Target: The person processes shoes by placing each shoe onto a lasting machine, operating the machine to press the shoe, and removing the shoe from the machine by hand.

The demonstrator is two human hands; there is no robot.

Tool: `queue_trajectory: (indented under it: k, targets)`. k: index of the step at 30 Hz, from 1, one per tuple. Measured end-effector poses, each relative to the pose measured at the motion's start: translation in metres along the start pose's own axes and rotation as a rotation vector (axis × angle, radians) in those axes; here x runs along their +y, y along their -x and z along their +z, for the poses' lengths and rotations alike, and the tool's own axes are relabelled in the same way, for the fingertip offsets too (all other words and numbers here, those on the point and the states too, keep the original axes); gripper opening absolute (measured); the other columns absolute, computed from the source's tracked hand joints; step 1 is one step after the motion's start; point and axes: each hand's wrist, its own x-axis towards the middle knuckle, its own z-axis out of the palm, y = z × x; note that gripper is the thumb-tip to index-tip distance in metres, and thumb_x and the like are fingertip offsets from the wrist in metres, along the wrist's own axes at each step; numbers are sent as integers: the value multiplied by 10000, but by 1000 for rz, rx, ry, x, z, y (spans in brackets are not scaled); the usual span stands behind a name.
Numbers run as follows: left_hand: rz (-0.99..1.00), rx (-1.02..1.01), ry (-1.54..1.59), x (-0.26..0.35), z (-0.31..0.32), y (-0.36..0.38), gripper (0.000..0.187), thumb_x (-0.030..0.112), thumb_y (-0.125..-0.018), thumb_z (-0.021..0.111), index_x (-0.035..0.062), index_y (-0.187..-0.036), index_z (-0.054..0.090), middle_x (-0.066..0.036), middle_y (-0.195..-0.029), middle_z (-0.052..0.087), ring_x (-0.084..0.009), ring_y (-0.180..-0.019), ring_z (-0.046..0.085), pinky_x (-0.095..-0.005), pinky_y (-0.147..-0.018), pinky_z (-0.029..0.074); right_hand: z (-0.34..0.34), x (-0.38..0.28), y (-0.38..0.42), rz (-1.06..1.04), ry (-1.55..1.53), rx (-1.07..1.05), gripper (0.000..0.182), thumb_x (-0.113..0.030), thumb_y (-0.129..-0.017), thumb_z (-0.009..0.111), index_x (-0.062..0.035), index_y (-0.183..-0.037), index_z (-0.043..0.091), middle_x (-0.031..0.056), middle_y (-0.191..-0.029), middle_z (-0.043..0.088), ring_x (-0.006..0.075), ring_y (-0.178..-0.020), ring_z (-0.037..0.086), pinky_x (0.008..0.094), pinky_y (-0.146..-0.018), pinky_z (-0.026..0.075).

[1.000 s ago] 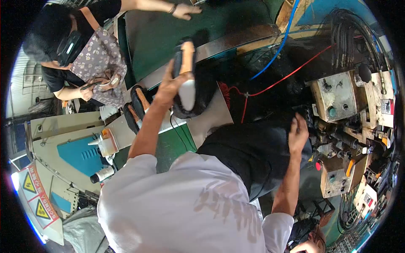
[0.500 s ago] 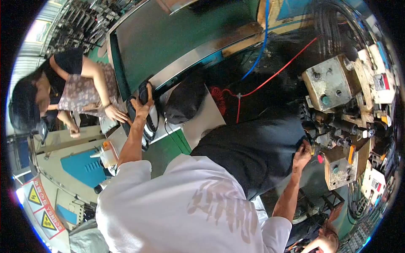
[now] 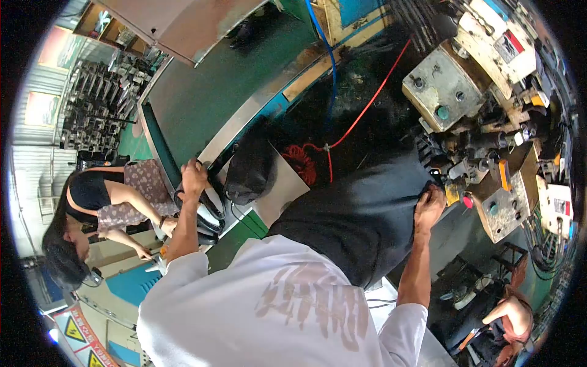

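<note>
My left hand (image 3: 194, 178) is at the edge of the workbench, its fingers curled on a black shoe (image 3: 212, 207) with a pale inner side. More black shoe parts lie beside and under it, partly hidden by my forearm. My right hand (image 3: 430, 207) is closed at the machine, beside a small yellow part (image 3: 452, 194). A dark piece sits at its fingertips, too hidden to name. A control box with a red button (image 3: 468, 201) is just beyond that hand.
A co-worker in a floral apron (image 3: 131, 211) stands at the left, one hand near the shoes. Another person (image 3: 510, 321) sits at lower right. A black rounded cover (image 3: 249, 174), red coiled hose (image 3: 299, 164), blue hose (image 3: 334, 73) and upper control box (image 3: 443, 88) surround the bench.
The view has shifted. My left hand has moved lower, with the shoe under it. My right hand stays by the machine. The co-worker at left now leans in, and the seated person shows more.
</note>
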Motion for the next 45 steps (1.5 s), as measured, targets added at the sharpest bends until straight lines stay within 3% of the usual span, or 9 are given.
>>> queue_trajectory:
  k: [6,12,16,20,22,25,26,30,45]
  targets:
    - [457,-227,668,187,50,-53,332,30,-999,610,-42,-1307,709,-197,-1051,771,-297,-936,765,-366,-856,608,-1,-10,-3,-20,232,106,353,-161,-943,668,-15,-1256,741,196,-1394,693,422,-1327,586,548,-1164,427]
    - [976,-165,639,455,-53,-24,330,108,-1016,703,19,-1334,708,-205,-1249,731,-344,-1107,727,-412,-936,572,-8,-11,7,201,190,38,380,-212,-940,674,-25,-1260,759,157,-1399,713,404,-1414,553,548,-1235,370]
    - [1428,369,761,593,-105,-36,355,79,-957,737,5,-1300,685,-225,-1262,697,-423,-1193,644,-473,-1058,518,-13,-15,11,306,190,73,350,-211,-926,679,-32,-1213,769,148,-1369,727,393,-1392,574,544,-1227,381]
    - [1467,675,626,720,-124,-68,422,246,-963,763,24,-1316,701,-230,-1309,696,-427,-1260,615,-511,-1114,488,-15,-10,16,430,141,-41,459,-277,-934,678,-32,-1319,725,169,-1466,669,373,-1458,524,529,-1266,338]
    - [1366,461,601,776,-90,-101,427,320,-947,777,15,-1245,774,-249,-1214,754,-414,-1179,684,-515,-1088,512,-31,-22,5,498,140,-151,421,-314,-932,676,-8,-1208,761,198,-1409,695,386,-1446,538,504,-1264,359]
    - [1213,221,950,781,-76,-79,379,244,-919,756,-32,-1175,799,-249,-1087,795,-367,-1012,743,-473,-986,556,-13,-8,8,523,165,-100,380,-351,-884,685,-31,-1063,785,178,-1254,732,375,-1373,584,510,-1225,396]
    - [1318,556,905,792,-55,-107,386,285,-941,748,31,-1227,798,-247,-1137,770,-385,-1086,707,-505,-994,545,-12,-7,14,433,157,62,367,-342,-896,674,-34,-1061,785,147,-1253,728,365,-1361,580,515,-1197,411]
    - [1161,666,648,794,-45,-123,472,450,-1010,705,140,-1364,724,-233,-1242,702,-434,-1146,663,-556,-955,553,-8,-4,20,390,219,159,337,-331,-903,695,-50,-1072,773,118,-1159,729,341,-1253,618,505,-1165,417]
    - [991,585,764,800,-36,-120,550,583,-993,665,149,-1325,728,-193,-1285,694,-425,-1165,675,-579,-932,540,-23,-18,27,467,180,140,335,-304,-911,690,-40,-1099,775,92,-1283,734,310,-1365,581,485,-1205,414]
